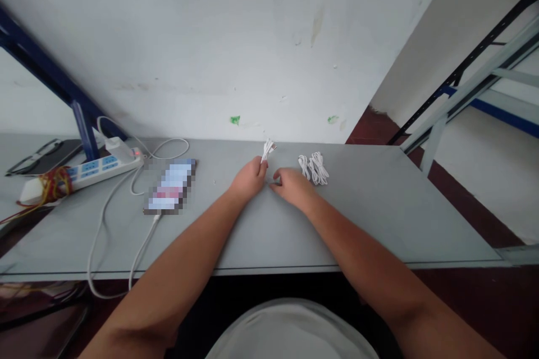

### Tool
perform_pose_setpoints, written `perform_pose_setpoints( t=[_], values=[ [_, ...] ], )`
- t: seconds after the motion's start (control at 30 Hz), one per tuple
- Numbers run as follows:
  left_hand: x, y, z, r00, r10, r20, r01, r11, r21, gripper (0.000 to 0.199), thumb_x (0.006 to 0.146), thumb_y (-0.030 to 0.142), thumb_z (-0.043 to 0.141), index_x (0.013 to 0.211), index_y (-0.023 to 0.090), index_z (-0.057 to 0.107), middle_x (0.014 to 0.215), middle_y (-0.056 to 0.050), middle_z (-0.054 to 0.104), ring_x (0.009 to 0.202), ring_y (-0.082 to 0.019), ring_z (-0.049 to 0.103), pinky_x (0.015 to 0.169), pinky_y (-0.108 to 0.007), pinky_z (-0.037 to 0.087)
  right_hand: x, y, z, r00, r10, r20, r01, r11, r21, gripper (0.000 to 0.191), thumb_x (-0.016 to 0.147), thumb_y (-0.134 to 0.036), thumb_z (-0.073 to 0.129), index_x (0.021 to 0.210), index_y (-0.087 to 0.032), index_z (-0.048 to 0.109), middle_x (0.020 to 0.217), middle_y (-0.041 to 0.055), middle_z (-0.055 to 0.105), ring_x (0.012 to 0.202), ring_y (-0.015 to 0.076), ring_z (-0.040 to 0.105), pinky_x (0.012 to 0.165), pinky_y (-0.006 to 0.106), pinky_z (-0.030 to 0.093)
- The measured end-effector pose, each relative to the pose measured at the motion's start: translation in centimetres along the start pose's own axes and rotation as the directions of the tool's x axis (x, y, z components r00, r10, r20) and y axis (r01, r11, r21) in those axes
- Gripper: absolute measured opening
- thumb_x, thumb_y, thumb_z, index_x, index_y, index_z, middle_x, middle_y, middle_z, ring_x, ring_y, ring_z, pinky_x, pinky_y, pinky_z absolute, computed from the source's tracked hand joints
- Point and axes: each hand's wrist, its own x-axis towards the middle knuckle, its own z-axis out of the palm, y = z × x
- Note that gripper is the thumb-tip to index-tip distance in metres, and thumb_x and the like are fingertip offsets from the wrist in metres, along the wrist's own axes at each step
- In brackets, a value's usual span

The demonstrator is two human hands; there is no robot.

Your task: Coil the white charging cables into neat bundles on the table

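My left hand point(250, 177) is closed around a folded white USB cable point(268, 148). The cable's looped end and a plug stick up above the thumb and fingers; its lower part is hidden in the hand. Just to the right, my right hand point(292, 185) hovers low over the grey table with thumb and forefinger curved and a gap between them. A faint pale thing shows by those fingertips, too small to make out. Beyond the right hand lie several bundled white cables point(316, 168), partly covered by the hand.
On the left, a phone point(172, 186) with a blurred screen is plugged into a white cord. Behind it stands a power strip point(95, 168) with a charger point(119, 148) and red-yellow wire. Glasses point(40, 156) lie on a dark flat object. A white wall point(252, 56) borders the table point(379, 207).
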Motion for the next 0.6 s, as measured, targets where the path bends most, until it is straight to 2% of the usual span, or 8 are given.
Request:
perform_pose_setpoints(
  t=[0.13, 0.33, 0.47, 0.6],
  values=[
    [0.0, 0.0, 0.1, 1.000, -0.002, -0.011, 0.001, 0.999, -0.036, 0.035, 0.098, 0.042, 0.027, 0.091, 0.020, 0.053, 0.072, -0.003, 0.055, 0.067, -0.018, 0.050, 0.061, -0.030, 0.035, 0.1, 0.2, 0.4, 0.999, -0.031, 0.012, 0.031, 0.999, -0.038, 0.011, 0.083, -0.029, 0.063, 0.087, -0.020, 0.067, 0.087, 0.0093, 0.068, 0.081, 0.0227, 0.061, 0.071, 0.032, 0.041],
    [0.0, -0.1, 0.2, 1.000, -0.008, -0.015, 0.007, 0.999, -0.040, 0.036, 0.097, 0.043, 0.027, 0.093, 0.020, 0.054, 0.072, -0.002, 0.055, 0.068, -0.017, 0.051, 0.062, -0.030, 0.036, 0.2, 0.2, 0.8, 0.999, -0.036, -0.005, 0.036, 0.997, -0.066, 0.014, 0.085, -0.026, 0.057, 0.080, -0.019, 0.067, 0.084, 0.0108, 0.067, 0.077, 0.0214, 0.061, 0.067, 0.031, 0.041],
    [0.0, -0.1, 0.0, 1.000, -0.013, -0.029, 0.010, 0.997, -0.074, 0.035, 0.097, 0.043, 0.028, 0.092, 0.020, 0.054, 0.072, -0.002, 0.054, 0.067, -0.017, 0.050, 0.062, -0.029, 0.035, 0.7, 0.3, 0.0, 0.996, 0.058, -0.071, -0.046, 0.987, 0.157, 0.015, 0.082, -0.030, 0.058, 0.076, -0.019, 0.066, 0.076, 0.0072, 0.067, 0.068, 0.0181, 0.059, 0.063, 0.029, 0.040],
    [-0.4, 0.5, -0.3, 0.999, 0.049, 0.003, -0.048, 0.988, -0.144, 0.035, 0.098, 0.044, 0.028, 0.091, 0.020, 0.053, 0.072, 0.000, 0.053, 0.067, -0.015, 0.047, 0.064, -0.028, 0.037, 1.3, 0.7, -1.3, 0.966, 0.245, -0.078, -0.185, 0.874, 0.449, 0.024, 0.081, -0.040, 0.056, 0.073, -0.018, 0.064, 0.064, 0.0008, 0.062, 0.056, 0.0141, 0.053, 0.056, 0.027, 0.037]
  ],
)
